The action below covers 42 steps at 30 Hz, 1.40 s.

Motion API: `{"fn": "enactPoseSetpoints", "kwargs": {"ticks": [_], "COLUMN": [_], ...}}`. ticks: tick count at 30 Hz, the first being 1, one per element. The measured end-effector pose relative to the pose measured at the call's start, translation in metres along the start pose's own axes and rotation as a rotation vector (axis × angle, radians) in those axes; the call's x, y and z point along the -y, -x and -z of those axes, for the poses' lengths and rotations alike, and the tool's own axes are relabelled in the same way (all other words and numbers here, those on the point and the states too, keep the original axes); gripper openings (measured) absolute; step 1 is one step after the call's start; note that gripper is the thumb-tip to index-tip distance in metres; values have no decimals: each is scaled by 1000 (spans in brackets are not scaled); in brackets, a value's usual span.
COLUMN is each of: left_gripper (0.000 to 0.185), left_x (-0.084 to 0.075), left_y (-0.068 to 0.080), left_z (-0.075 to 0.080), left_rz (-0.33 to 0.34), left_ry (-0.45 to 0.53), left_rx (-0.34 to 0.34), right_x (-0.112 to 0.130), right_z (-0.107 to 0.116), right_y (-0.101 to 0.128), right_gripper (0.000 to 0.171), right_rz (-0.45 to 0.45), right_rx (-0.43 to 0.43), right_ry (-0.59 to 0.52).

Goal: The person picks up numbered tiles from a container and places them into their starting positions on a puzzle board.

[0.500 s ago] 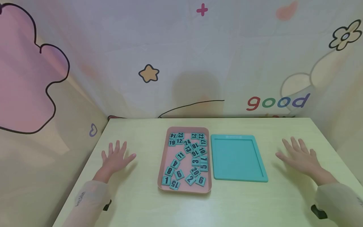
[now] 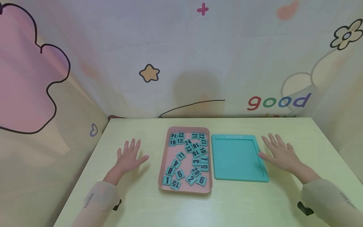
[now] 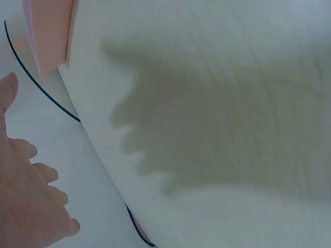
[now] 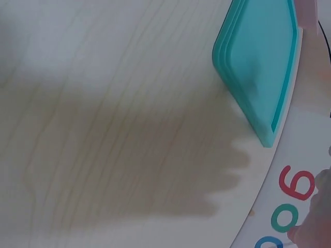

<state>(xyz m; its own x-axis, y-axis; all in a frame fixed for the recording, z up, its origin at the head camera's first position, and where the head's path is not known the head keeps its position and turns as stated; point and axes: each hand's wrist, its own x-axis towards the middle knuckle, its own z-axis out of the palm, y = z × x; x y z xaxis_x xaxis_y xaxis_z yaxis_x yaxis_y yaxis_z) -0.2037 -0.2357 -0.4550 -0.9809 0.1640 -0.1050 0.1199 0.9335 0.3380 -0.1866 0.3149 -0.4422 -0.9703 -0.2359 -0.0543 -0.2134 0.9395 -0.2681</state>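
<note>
Both hands are flat and spread, holding nothing. Left hand [image 2: 131, 158] hovers palm down over the desk [image 2: 141, 205], near the left side of the pink tray [image 2: 163, 157] but apart from it. Right hand [image 2: 279, 154] sits just beside the right edge of the teal board [image 2: 236, 157], thumb tip at or on its rim; contact is hard to tell.

The tray holds loose teal number tiles [image 2: 188, 157], jumbled, some overlapping, some rotated. The board lies right of the tray, close beside it, and its recess is empty.

Step, judged: approach stage, no tile picked and none placed. The next move likely calls for the left hand to reach into the tray and pinch one tile, probably tile 1 [image 2: 166, 180] at the near left corner, while the right hand steadies the board. The tiles are thin and crowded, so a fingertip pinch is needed.

Against the frame half a second earlier, both hands have moved inward: the left closer to the tray, the right from well clear of the board to its edge. Tray, tiles and board have not shifted.

The wrist views show only desk, hand shadows, a tray corner and the board's edge.
</note>
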Motion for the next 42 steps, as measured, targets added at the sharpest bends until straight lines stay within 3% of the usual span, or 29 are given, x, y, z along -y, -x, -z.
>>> {"fn": "enactPoseSetpoints", "kwargs": {"ticks": [11, 17, 22, 28, 33, 42], "left_gripper": [73, 65, 60, 56, 56, 48], "left_x": [-34, -47, -51, -55, -59, -63], "left_y": [-3, -2, -2, -3, -5, -7], "left_z": [-13, -21, -30, -40, -46, -52], "left_rz": [-95, -102, -109, -33, 56, 120], "left_ry": [92, 297, 425, 528, 576, 651], "left_rx": [-42, -52, -101, -134, -106, -86], "right_x": [36, 56, 68, 85, 105, 142], "right_z": [-4, -8, -14, -21, -26, -38], "right_y": [-12, -15, -18, -20, -20, -20], "right_gripper": [82, 80, 78, 75, 74, 69], "right_rz": [141, 234, 303, 350, 343, 373], "right_rx": [-80, -134, -178, -197, -157, -106], "right_ry": [-1, -43, -76, -104, -118, -224]}}
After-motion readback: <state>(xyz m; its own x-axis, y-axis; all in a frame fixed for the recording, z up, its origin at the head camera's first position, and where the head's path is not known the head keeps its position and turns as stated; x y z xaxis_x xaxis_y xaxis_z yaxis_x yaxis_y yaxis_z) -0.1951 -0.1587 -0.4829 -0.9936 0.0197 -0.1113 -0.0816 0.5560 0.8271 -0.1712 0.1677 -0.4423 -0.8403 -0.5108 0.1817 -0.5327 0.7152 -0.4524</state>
